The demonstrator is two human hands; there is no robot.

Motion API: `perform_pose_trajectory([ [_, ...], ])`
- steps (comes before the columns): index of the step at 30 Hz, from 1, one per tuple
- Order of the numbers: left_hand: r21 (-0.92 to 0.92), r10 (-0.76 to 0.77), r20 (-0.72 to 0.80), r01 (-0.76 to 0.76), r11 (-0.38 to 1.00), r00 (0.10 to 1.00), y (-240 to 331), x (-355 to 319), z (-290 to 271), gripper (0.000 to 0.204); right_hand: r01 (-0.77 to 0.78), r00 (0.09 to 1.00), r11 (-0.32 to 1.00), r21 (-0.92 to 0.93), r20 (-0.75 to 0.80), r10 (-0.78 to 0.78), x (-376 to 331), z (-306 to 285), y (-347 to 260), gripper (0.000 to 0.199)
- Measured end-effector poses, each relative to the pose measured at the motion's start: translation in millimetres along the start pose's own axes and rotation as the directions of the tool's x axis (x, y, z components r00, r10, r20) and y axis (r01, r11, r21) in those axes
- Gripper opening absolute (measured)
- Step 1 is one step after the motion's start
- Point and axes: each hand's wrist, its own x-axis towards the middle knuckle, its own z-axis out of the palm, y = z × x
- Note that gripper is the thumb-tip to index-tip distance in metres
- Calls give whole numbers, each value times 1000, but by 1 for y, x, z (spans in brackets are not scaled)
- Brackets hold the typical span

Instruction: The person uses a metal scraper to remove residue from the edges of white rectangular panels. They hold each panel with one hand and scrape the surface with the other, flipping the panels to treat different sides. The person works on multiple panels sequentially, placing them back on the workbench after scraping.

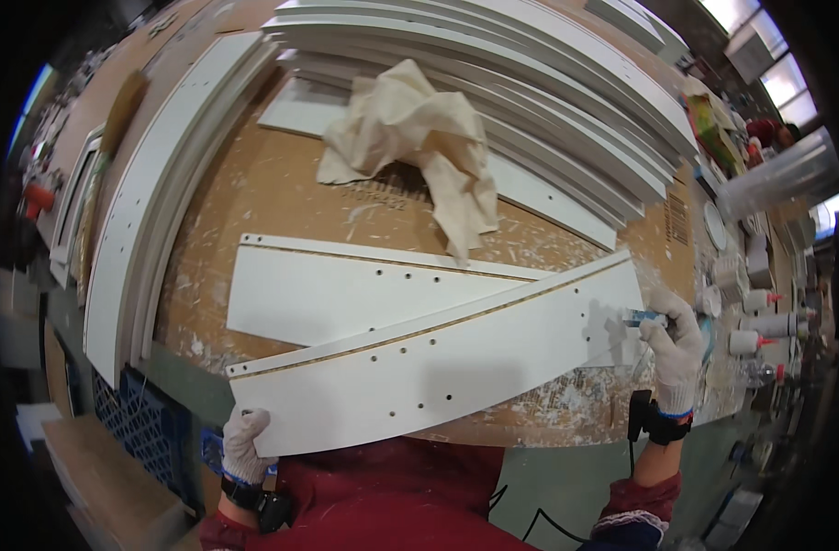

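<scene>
A white board (493,367) with drilled holes and a brown groove along its far edge lies tilted across the work surface. My left hand (245,443), in a white knit glove, grips its near left corner with closed fingers. At the board's right end, my gloved right hand (675,347) is closed on a small blue tool (643,318); its exact kind is too small to make out. Under the front board, partly covered, rests a second white grooved board (318,286). A crumpled cream cloth (410,129) sits beyond both boards.
Stacked white boards (530,83) fill the far side; another stack (153,184) runs along the left. Bottles (748,342) and tubs line the right edge. Paint-spattered brown cardboard (282,184) covers the table. Blue crates (144,441) stand below, at lower left.
</scene>
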Motion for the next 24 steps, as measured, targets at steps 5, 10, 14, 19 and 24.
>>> perform_pose_trajectory([
  [5, -432, -223, 219, 300, 851, 950, 32, 2, 11, 54, 20, 931, 997, 78, 363, -47, 10, 70, -59, 28],
  [10, -349, -258, 312, 362, 864, 914, 33, 4, 9, 72, 204, 691, 975, 87, 693, -206, -18, 200, -137, 26],
  [14, -488, -231, 349, 387, 782, 908, 26, 4, 7, 59, 556, 269, 806, 204, 873, -407, -27, 297, -169, 31],
  [19, -625, -63, 441, 356, 695, 895, 28, 8, 10, 62, 672, 88, 665, 325, 857, -508, -43, 364, -189, 34],
  [24, -683, 9, 460, 347, 643, 888, 31, 7, 7, 59, 781, 36, 584, 222, 917, -397, -45, 391, -187, 31],
])
